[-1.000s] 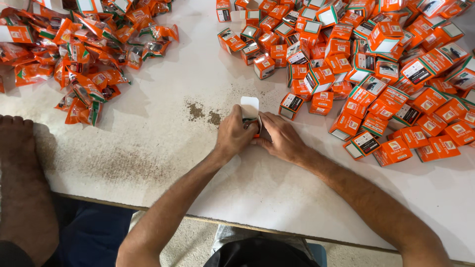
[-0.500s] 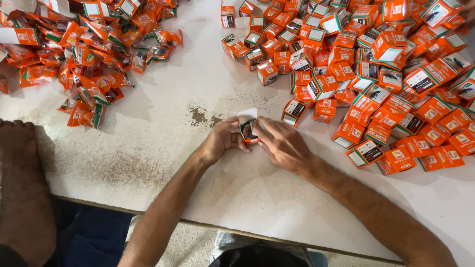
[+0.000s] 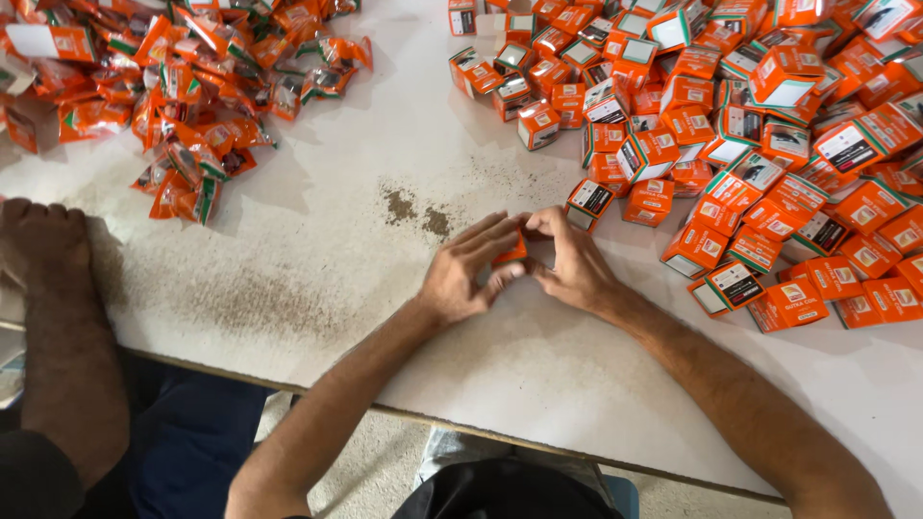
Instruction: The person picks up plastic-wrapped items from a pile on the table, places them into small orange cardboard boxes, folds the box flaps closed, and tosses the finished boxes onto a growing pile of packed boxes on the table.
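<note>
A small orange box point(image 3: 511, 252) is pinched between both of my hands near the middle of the white table point(image 3: 538, 375). My left hand point(image 3: 468, 271) wraps it from the left, fingers laid over its top. My right hand point(image 3: 570, 258) presses on it from the right. Most of the box is hidden by my fingers. Just beyond my right hand lies a big heap of closed orange boxes point(image 3: 740, 125) with white and black panels.
A pile of flat orange packets point(image 3: 183, 86) covers the far left of the table. Another person's foot point(image 3: 43, 240) rests on the table's left edge. Brown stains point(image 3: 413, 211) mark the surface ahead of my hands. The table's front edge runs below my forearms.
The white open flap seen on the box earlier is gone from view. Both hands have closed in around the box, which now shows only its orange side.
</note>
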The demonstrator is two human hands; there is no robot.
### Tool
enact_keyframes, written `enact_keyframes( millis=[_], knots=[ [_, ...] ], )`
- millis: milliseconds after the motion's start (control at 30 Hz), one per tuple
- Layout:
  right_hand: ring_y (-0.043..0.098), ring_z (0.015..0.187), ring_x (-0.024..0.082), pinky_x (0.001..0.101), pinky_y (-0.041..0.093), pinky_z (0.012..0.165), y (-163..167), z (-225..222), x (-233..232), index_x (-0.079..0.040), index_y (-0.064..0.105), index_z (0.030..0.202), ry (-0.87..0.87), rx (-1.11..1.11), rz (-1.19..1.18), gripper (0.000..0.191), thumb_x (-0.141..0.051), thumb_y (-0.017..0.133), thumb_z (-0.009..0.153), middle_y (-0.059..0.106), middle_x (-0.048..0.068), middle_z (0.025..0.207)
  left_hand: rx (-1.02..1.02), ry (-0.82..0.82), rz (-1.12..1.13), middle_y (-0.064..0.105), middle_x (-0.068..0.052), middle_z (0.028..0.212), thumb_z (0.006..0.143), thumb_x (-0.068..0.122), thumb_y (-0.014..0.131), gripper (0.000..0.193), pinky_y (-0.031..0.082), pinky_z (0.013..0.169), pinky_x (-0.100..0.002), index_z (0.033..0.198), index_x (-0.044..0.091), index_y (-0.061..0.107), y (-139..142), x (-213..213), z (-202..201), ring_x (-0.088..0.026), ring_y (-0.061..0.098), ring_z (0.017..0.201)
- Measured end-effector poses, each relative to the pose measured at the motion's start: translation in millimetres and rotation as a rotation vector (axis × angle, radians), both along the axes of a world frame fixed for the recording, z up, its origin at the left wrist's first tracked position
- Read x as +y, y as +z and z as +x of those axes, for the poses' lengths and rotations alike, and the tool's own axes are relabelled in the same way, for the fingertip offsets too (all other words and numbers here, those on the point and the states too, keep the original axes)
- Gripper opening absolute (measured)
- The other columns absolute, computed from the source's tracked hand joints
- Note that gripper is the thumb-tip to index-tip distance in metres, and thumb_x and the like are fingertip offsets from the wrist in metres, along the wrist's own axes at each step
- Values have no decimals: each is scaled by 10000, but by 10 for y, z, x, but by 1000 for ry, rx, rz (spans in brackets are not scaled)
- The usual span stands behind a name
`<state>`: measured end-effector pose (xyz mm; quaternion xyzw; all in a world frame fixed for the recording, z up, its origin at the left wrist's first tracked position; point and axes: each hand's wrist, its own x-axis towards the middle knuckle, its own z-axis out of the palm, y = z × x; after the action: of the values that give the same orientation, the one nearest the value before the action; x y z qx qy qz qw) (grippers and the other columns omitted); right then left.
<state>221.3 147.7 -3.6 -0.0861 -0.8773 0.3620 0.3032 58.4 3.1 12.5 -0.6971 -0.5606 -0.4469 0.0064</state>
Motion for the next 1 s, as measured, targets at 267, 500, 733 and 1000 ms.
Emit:
enact_keyframes(
  millis=[267, 500, 733, 1000],
  knots=[
    [666, 1137, 379, 433, 551, 921, 140, 28, -76, -9, 457, 1369, 30, -34, 131, 699, -33, 843, 787, 654, 210, 1267, -206, 0, -78, 679, -155, 1357, 927, 60, 747, 216, 537, 1122, -434, 1121, 17, 664, -107, 35, -56, -371, 603, 1369],
    [675, 1102, 397, 458, 561, 882, 72, 13, -101, -52, 567, 1233, 34, -29, 272, 529, 17, 787, 757, 661, 199, 1327, 269, 56, -71, 498, -195, 1556, 846, 9, 707, 347, 397, 1230, -541, 1184, 80, 676, -49, -120, -45, -387, 414, 1501],
    [632, 1196, 413, 506, 512, 1041, 316, 20, 125, -84, 556, 1388, -258, 68, 518, 527, 23, 709, 896, 631, 202, 1293, 65, 104, -97, 336, -253, 1611, 975, 97, 706, 434, 255, 1234, -581, 1378, 45, 555, -46, -158, -188, -455, 322, 1492],
    [402, 1445, 452, 534, 385, 1188, 197, -224, 8, -83, 422, 1477, -68, 73, 619, 653, -279, 729, 935, 391, 265, 1536, 130, 433, 82, 440, -226, 1532, 820, 85, 756, 613, 358, 1179, -549, 1381, 47, 513, 171, 1111, -1012, -452, 399, 1429]
  ],
)
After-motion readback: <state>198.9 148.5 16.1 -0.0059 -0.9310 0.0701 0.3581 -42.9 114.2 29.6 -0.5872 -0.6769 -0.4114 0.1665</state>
